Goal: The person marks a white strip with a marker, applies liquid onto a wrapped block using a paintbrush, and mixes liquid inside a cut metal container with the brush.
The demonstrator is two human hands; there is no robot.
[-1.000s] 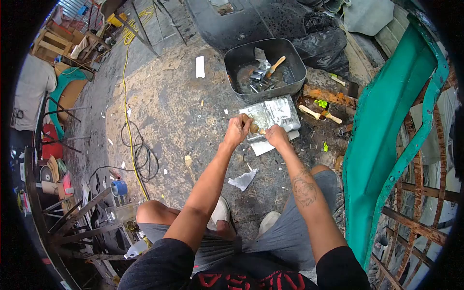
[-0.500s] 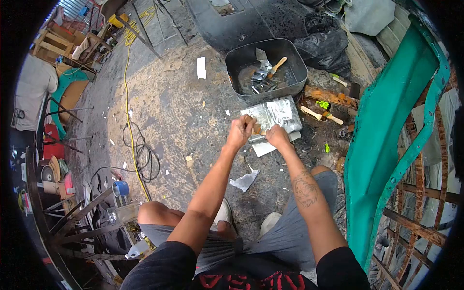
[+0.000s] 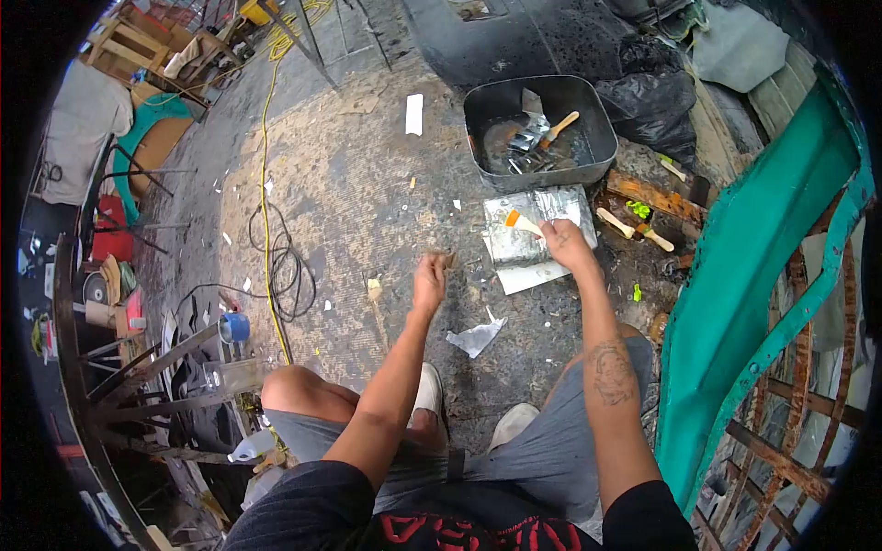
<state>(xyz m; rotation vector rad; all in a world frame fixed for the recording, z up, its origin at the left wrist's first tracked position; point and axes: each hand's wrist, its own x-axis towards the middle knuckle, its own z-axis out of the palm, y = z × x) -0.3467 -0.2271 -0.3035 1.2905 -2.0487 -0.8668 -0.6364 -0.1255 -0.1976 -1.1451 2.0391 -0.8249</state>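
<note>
My right hand [image 3: 568, 244] grips a paintbrush [image 3: 526, 223] with a pale handle and orange bristles, which point left. Under the brush lies a foil-covered slab [image 3: 511, 246] on the floor, with a white sheet [image 3: 533, 277] sticking out below it. Off to the left, my left hand [image 3: 428, 286] is closed above the floor. A small brownish bit shows at its fingertips, too unclear to name. Beyond the slab stands a black tub [image 3: 588, 173] holding another wooden-handled brush [image 3: 562, 127] and crumpled silvery pieces [image 3: 529, 136].
Brushes [image 3: 660, 241] lie on the floor right of the slab, near a rusty beam [image 3: 657, 200]. A large green panel [image 3: 744, 294] leans at the right. Torn white scrap [image 3: 478, 338] is near my feet. A yellow cable [image 3: 266, 220] and black cord [image 3: 299, 266] run along the left.
My hands have moved apart: the left went left and down, off the slab, while the right rose with the paintbrush, now plainly visible. The camera view has shifted slightly.
</note>
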